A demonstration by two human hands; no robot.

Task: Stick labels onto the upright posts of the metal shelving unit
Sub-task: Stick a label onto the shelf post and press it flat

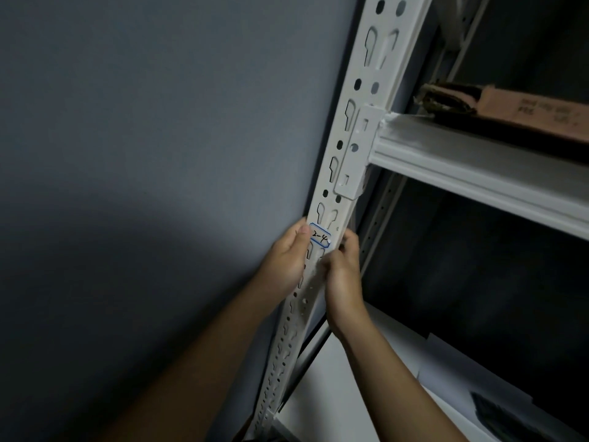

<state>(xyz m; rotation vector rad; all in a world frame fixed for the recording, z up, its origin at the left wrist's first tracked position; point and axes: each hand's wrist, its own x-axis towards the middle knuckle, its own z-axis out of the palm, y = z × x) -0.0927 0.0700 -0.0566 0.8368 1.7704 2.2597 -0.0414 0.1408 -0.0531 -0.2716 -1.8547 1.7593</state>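
Both thumbs pressing blue-bordered white paper label [320, 238] onto white perforated metal post [357, 122], left hand [287, 260] and right hand [342, 272] curled round post, tan cardboard box [526, 113] lying on white metal shelf [478, 167]

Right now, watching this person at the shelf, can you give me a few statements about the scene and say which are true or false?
1. The label sits on the white upright post. True.
2. The label has a red border. False: its border is blue.
3. Both the left hand and the right hand are at the post beside the label. True.
4. The label is above the shelf beam. False: it is below the beam.
5. A cardboard box lies on the shelf. True.
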